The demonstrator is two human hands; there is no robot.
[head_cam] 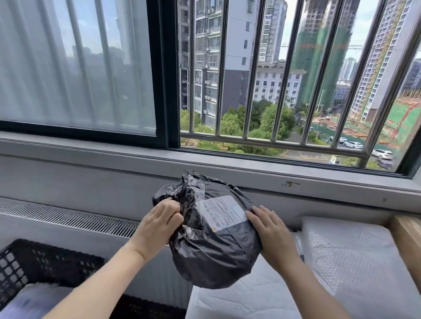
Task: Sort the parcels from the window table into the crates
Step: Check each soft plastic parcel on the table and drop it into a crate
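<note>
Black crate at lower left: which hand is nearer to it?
Left. The left hand grips the black parcel above the crate; the right hand presses the parcel's far side.

Bright daylight enters through the window (286, 77), the frosted pane (69, 47) glows softly, shadows stay faint, wide-angle distortion bends the bars (320, 67) near the edges, and the lower corners blur.

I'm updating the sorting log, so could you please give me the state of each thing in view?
Black parcel: lifted, held between both hands, label up.
Left hand: grips the bunched plastic.
Right hand: flat against the parcel's side.
Black crate: holds a pale parcel.
White parcels: lying on the table.
Window: slid open, barred.
</note>
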